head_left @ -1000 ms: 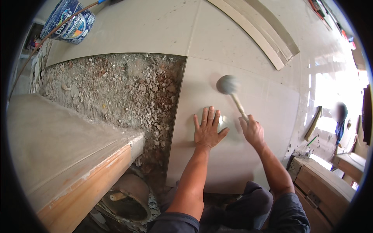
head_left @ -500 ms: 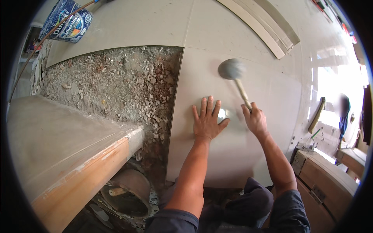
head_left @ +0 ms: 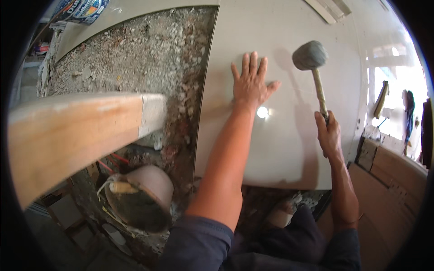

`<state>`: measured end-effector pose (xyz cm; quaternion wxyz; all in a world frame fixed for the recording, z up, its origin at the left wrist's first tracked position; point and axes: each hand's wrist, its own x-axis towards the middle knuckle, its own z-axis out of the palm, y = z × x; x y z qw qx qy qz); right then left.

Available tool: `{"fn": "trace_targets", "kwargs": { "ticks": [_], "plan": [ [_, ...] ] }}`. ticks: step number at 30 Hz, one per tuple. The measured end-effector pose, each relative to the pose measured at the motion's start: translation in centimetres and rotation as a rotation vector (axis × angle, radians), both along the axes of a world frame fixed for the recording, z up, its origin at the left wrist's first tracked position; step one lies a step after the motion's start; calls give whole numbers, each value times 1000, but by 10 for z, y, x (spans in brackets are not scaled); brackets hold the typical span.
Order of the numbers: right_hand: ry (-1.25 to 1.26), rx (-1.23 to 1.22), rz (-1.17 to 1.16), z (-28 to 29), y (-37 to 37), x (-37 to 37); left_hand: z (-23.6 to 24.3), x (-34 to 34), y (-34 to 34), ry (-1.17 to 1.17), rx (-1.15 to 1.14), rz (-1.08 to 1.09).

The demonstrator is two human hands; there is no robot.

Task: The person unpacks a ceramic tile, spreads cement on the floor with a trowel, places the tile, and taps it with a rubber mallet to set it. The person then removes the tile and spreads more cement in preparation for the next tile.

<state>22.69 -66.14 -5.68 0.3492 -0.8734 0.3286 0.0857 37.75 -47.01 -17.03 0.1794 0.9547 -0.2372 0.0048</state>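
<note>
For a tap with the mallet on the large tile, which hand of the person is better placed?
The right hand, it seems: it grips the mallet by its handle, raised above the tile. The left hand holds no tool and lies spread on the tile.

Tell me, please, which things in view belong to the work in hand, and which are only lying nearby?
In use:
- rubber mallet, raised in the right hand
- large beige tile, under the spread left hand

Seemingly set aside:
- tilted bucket with a wooden-handled tool
- blue paint bucket
- long beige strips
</note>
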Motion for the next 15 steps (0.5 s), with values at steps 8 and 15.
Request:
{"fn": "trace_targets", "kwargs": {
  "ticks": [8,15],
  "plan": [
    [-223,29,71,44,42,-155,40,-75,146,190,495,-547],
    [-116,-31,158,-20,72,-199,45,-87,174,210,631,-474]
  ]
}}
